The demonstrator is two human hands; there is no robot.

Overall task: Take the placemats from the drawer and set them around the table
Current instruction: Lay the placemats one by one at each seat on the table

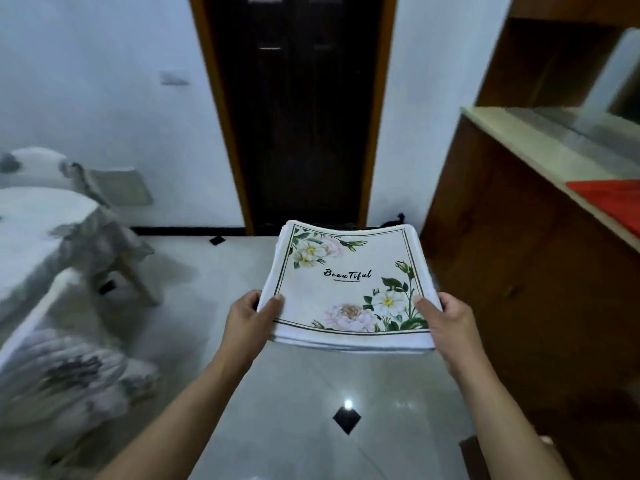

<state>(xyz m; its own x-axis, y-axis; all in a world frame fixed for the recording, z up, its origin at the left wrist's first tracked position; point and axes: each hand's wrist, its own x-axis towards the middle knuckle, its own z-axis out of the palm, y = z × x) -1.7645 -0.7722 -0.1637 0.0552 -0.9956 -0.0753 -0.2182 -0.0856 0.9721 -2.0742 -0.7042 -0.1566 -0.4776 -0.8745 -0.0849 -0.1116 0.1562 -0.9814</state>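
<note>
I hold a stack of white placemats (346,289) flat in front of me, above the floor. The top one has a thin dark border, printed flowers in two corners and the word "Beautiful" in the middle. My left hand (251,318) grips the stack's near left corner, thumb on top. My right hand (446,323) grips the near right corner the same way. The table (31,216), under a pale cloth, stands at the left, blurred. No drawer can be made out.
A wooden cabinet (519,271) with a light top runs along the right; something red (609,202) lies on it. A dark doorway (304,116) is straight ahead. A chair with a patterned cushion (69,379) stands at the lower left. Glossy tiled floor (311,427) lies between.
</note>
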